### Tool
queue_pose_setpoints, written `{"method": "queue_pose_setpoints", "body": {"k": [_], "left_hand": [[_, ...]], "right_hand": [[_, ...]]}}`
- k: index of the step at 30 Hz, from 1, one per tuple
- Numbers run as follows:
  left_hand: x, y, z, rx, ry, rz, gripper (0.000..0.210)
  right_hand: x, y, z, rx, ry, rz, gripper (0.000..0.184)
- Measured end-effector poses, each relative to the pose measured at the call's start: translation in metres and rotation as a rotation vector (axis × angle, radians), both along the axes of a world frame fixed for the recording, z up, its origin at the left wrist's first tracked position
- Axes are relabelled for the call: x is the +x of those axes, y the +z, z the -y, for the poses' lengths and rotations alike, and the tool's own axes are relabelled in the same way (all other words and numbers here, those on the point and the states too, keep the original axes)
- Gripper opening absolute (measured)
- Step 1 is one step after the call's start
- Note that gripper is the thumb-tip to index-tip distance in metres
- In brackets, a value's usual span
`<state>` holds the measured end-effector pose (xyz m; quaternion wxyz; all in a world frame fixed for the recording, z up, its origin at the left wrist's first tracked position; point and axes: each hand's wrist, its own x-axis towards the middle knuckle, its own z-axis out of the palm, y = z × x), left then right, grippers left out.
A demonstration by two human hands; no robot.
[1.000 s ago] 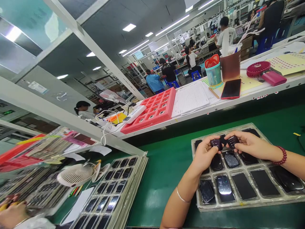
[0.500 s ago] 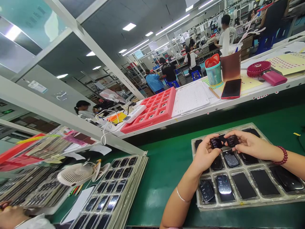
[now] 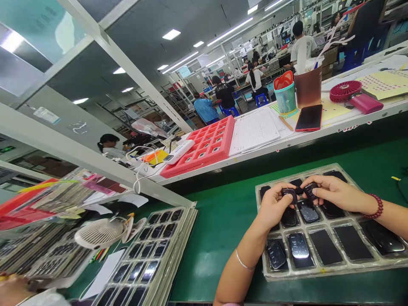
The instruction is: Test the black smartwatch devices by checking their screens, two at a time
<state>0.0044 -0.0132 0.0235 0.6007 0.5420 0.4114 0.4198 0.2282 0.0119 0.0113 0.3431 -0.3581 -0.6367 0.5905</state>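
My left hand (image 3: 274, 207) pinches a small black smartwatch body (image 3: 289, 194) between thumb and fingers, its screen showing faint text. Close beside it, my right hand (image 3: 334, 193) grips a second black smartwatch body (image 3: 310, 191), tilted. Both are held above a clear plastic tray (image 3: 321, 270) with compartments. Lying in the tray are more watch bodies, among them a lit one (image 3: 298, 246) and another with text on its screen (image 3: 276, 255) in the near row. Two near-row compartments show only flat black bottoms. My hands hide part of the far row.
A stack of filled trays (image 3: 178, 238) stands to the left on the green mat (image 3: 216, 238). Behind it is a white fan (image 3: 98, 233). The shelf ahead bears a red foam tray (image 3: 204, 146), papers (image 3: 253, 129) and a phone (image 3: 309, 118). Another person's hand (image 3: 14, 289) shows at lower left.
Both watch bodies have been tilted in my fingers, and my left thumb now lies across the screen of the left one. My hands stay over the same part of the tray.
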Motion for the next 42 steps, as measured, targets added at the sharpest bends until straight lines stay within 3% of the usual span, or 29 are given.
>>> {"method": "queue_pose_setpoints", "body": {"k": [29,33,42], "left_hand": [[0.0004,0.0014,0.0015,0.000,0.002,-0.018,0.029],[0.0004,0.0022,0.0020,0.013,0.029,-0.027,0.040],[-0.0007,0.0026,0.0022,0.035,0.045,-0.027,0.033]], "right_hand": [[-0.0009,0.0044,0.0016,0.006,0.017,0.041,0.033],[-0.0018,0.0077,0.0027,0.052,-0.008,0.017,0.042],[-0.0029,0.0065,0.0052,0.112,0.042,0.037,0.037]]}}
